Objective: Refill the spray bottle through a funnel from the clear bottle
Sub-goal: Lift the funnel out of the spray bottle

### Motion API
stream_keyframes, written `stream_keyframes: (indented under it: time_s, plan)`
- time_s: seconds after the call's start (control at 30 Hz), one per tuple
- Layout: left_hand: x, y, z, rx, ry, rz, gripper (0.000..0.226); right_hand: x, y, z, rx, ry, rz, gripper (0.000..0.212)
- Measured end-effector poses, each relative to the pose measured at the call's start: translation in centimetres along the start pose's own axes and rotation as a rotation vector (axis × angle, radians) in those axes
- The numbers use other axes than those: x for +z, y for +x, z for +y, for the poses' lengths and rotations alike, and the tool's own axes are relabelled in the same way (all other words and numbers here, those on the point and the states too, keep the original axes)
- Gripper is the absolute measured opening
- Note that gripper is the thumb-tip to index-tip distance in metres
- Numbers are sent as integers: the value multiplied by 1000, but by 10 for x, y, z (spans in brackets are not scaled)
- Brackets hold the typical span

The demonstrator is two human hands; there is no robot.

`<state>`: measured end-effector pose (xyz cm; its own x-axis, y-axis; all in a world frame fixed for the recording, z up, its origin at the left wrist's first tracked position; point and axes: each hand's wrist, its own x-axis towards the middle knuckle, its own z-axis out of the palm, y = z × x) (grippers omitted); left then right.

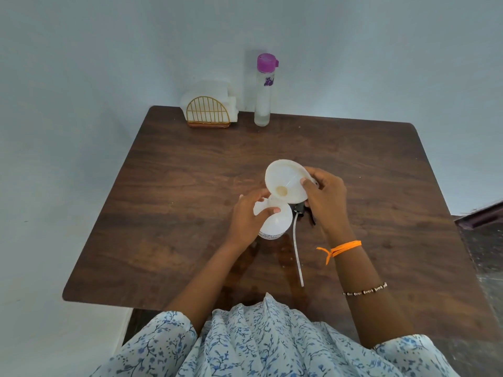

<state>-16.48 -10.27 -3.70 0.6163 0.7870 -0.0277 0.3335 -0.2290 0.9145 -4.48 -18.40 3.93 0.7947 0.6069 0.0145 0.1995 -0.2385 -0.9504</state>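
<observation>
Spray bottle (273, 224) gripped by left-hand fingers (268, 212); funnel (285, 183) pinched above it.

White funnel (285, 183) tilted above spray bottle (272, 221).

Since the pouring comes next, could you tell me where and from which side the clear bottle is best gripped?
Grip the clear bottle around its mid-body, below the purple cap, coming from the front. It stands upright at the table's far edge by the wall, the napkin holder close on its left.
</observation>
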Motion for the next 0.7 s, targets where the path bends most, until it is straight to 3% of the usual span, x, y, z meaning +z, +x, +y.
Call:
stream_keyframes:
  time_s: [0.3, 0.43, 0.57, 0.7]
  plan:
    - [2, 0, -2, 34, 25, 14, 25, -13, -1, -4, 117, 205, 58, 23]
    - [3, 0, -2, 21, 43, 18, 29, -11, -3, -1, 184, 286, 18, 22]
    - [3, -1, -1, 13, 63, 21, 28, -10, -5, 6, 182, 211, 19, 23]
    - [2, -2, 0, 9, 69, 22, 32, -12, -5, 6, 212, 333, -19, 22]
